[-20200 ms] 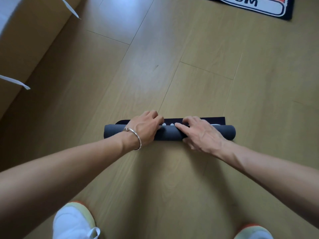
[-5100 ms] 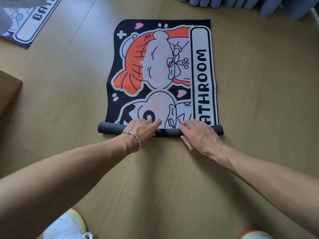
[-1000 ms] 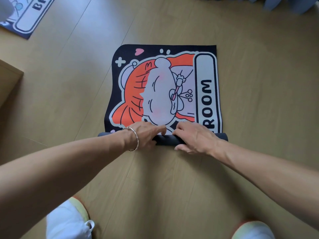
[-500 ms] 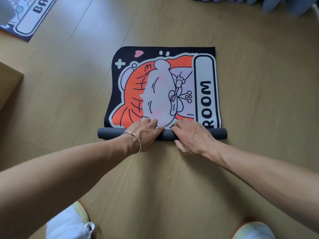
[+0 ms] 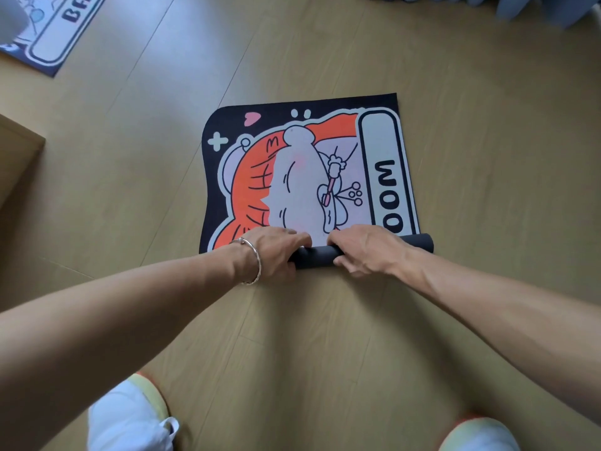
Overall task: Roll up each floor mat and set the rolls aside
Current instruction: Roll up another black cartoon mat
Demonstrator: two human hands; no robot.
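A dark floor mat (image 5: 292, 177) with an orange-and-white cartoon print and the letters "OOM" lies on the wooden floor, its near end wound into a dark grey roll (image 5: 317, 257). My left hand (image 5: 276, 252), with a silver bangle on the wrist, grips the roll's left half and hides that end. My right hand (image 5: 367, 249) grips the roll's right half, fingers curled over its top. The roll's right end (image 5: 422, 243) sticks out past my right hand.
A second printed mat (image 5: 55, 30) lies flat at the far left corner. Several grey-blue rolls (image 5: 520, 4) lie along the top right edge. A wooden furniture edge (image 5: 16, 148) juts in at left. My two white shoes (image 5: 130, 418) stand below on the floor.
The roll has moved forward over the mat: the visible lettering shrank from "ROOM" to "OOM". Both hands have stayed on the roll.
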